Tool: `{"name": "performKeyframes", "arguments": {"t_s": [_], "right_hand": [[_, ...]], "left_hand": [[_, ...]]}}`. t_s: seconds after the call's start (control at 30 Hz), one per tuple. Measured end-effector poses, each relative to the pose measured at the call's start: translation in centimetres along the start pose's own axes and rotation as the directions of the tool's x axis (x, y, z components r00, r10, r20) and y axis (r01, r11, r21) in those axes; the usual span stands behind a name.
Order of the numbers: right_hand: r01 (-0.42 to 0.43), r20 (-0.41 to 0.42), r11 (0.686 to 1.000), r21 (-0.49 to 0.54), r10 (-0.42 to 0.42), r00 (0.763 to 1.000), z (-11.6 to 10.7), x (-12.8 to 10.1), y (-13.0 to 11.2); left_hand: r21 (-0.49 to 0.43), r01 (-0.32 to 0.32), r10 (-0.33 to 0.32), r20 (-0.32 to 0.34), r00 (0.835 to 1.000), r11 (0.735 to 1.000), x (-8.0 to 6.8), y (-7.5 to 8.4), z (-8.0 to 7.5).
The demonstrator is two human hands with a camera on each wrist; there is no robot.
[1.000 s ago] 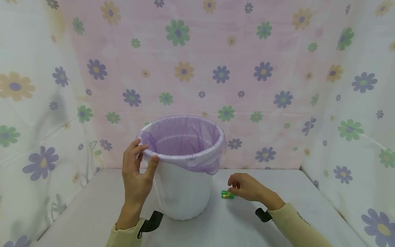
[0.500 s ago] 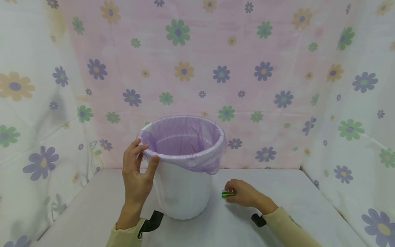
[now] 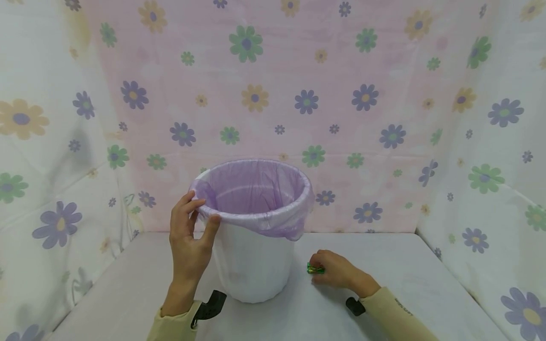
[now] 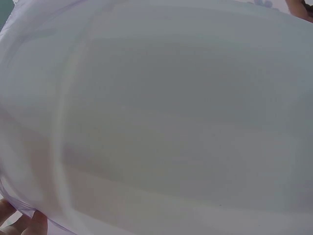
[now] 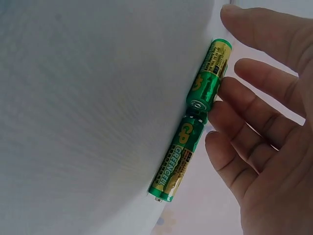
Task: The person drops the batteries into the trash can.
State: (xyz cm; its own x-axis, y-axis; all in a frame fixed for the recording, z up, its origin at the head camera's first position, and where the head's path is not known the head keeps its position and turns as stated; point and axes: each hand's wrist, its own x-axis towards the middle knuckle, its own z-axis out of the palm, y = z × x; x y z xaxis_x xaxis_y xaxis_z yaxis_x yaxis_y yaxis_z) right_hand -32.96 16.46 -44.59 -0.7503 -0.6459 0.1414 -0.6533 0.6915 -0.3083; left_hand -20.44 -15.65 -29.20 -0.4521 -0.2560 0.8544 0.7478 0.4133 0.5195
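My left hand [image 3: 189, 255] grips the rim of a white trash bin [image 3: 253, 270], thumb outside and fingers over the edge. A thin purple bag [image 3: 256, 189] lines the bin and folds over its rim. In the left wrist view the bin's pale wall [image 4: 171, 122] fills most of the picture, with fingertips [image 4: 35, 224] at the lower left. Right of the bin, my right hand [image 3: 339, 271] is at some small green and gold batteries [image 3: 314, 268] on the table. Seen from the right wrist, two batteries [image 5: 178, 161] lie end to end, partly hiding more green behind; loosely bent fingers reach them, the thumb [image 5: 254, 24] apart.
The white table [image 3: 384, 255] extends around the bin. Flower-patterned cloth [image 3: 273, 71] hangs behind and at both sides. A black wrist camera mount [image 3: 355, 306] sits at the right cuff, another [image 3: 211, 305] at the left.
My right hand has come down and slightly left, from above the batteries to a spot right beside them. The left hand and the bin have stayed where they were.
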Motion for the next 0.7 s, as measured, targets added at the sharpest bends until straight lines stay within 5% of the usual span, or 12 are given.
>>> {"name": "performKeyframes", "arguments": {"t_s": [0.2,0.43,0.7], "right_hand": [[-0.013,0.043,1.0,0.028,0.012,0.999,-0.02,0.06,0.02],[-0.015,0.121,0.983,0.18,-0.007,0.993,-0.19,-0.12,-0.06],[-0.008,0.121,0.969,0.245,-0.022,0.992,-0.08,-0.18,-0.19]], "left_hand": [[-0.001,-0.001,0.001,0.001,1.0,1.0,0.01,-0.07,-0.08],[-0.005,-0.003,0.003,-0.001,1.0,1.0,-0.02,-0.16,-0.04],[-0.002,-0.004,0.004,0.002,1.0,1.0,-0.04,0.03,0.02]]}}
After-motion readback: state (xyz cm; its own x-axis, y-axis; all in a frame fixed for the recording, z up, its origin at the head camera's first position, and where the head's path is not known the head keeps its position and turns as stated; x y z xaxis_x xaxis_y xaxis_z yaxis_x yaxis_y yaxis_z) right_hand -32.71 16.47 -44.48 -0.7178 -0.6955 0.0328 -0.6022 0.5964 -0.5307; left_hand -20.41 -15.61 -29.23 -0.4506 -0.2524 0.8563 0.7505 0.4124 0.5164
